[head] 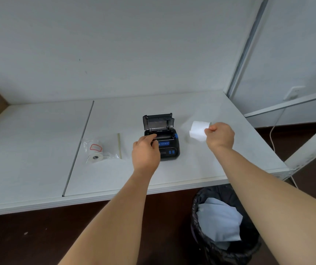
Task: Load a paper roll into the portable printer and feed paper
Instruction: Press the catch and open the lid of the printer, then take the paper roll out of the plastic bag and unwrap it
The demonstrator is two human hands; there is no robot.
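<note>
Right now the portable printer [162, 142], black with blue buttons, sits on the white bench [38, 150] with its lid [158, 122] swung up and back, leaving the paper bay open. The left hand [146, 152] rests on the printer's front left corner, its fingers [154, 139] curled over the edge of the open bay; whether they grip anything inside cannot be told. Just to the right of the printer, the right hand [220, 135] holds a white paper roll [199, 130] raised off the bench, the fingers pinching the roll's near right edge, with a loose white sheet hanging from it. The roll looks blurred. To the left of the printer lies a clear plastic bag [100, 150] with a red-outlined label, and a second paper roll [96, 157] lies inside it, its dark core facing up. Below the bench edge, on the dark floor, stands a bin [224, 226] lined with a black bag and holding crumpled pale blue paper.
</note>
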